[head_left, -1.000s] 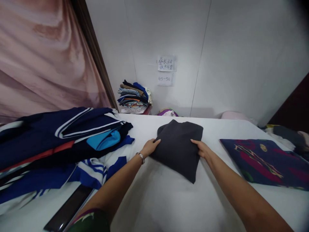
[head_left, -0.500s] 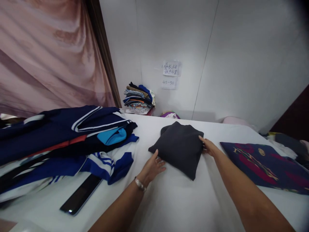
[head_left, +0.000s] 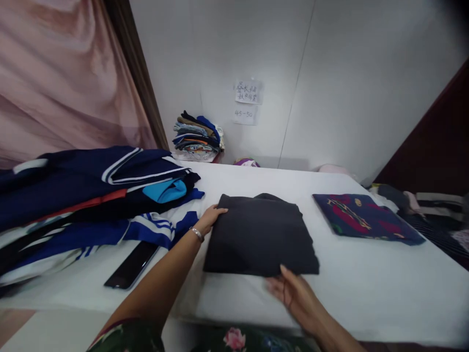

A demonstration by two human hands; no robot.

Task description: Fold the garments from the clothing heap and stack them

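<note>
A dark grey folded garment [head_left: 260,234] lies flat on the white table in front of me, its lower edge straight and its right edge slightly uneven. At its upper left edge is my left hand [head_left: 208,220], closed on the cloth with the thumb on top and the other fingers partly hidden. My right hand [head_left: 293,293] is at the lower edge, the thumb touching the fabric and the fingers apart just below it, a little blurred. A silver bracelet [head_left: 197,234] circles my left wrist.
Left of the garment lies a heap of clothes [head_left: 84,190], with a phone [head_left: 132,265] in front. A patterned folded garment [head_left: 362,217] rests to the right. Behind are a folded stack [head_left: 198,137] and paper signs [head_left: 248,92] on the wall. More clothes [head_left: 432,215] lie far right.
The dark garment has turned, now lying squarer and nearer to me. My left hand moved up its left side; my right hand went from its right corner to its lower edge. The view shifted.
</note>
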